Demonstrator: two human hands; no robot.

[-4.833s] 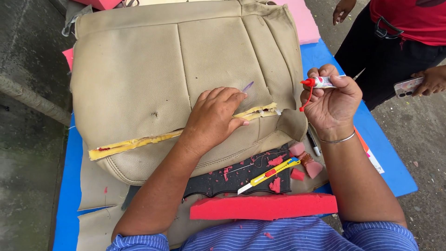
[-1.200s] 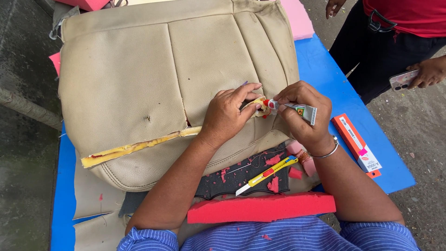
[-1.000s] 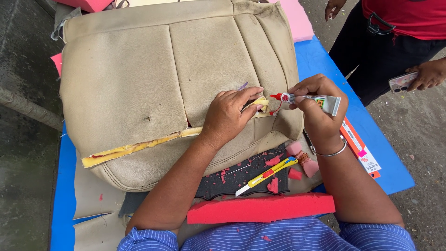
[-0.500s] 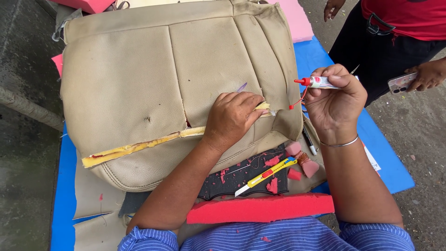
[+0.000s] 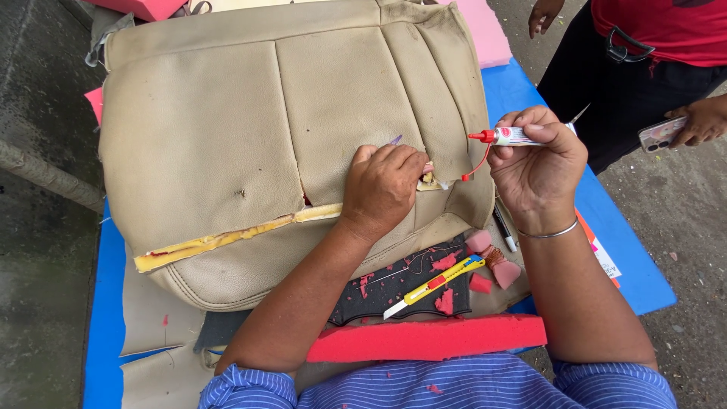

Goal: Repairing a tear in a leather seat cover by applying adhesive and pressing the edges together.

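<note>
Head view:
Your left grip (image 5: 385,185): fingers curled, pressing the torn seam of the beige seat cushion (image 5: 250,136).
Your right grip (image 5: 539,163): clenched on the glue tube (image 5: 509,136), raised beside the tear.
Counter (image 5: 636,265): yellow utility knife (image 5: 433,285), red foam strip (image 5: 428,338).
Nearby: a bystander's hand with phone (image 5: 660,134).

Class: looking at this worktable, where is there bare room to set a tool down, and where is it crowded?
Free: blue table strip right of the right hand; blue edge left of the seat cushion. Crowded: in front of the cushion, with yellow knife, red foam strip and pink scraps.
</note>
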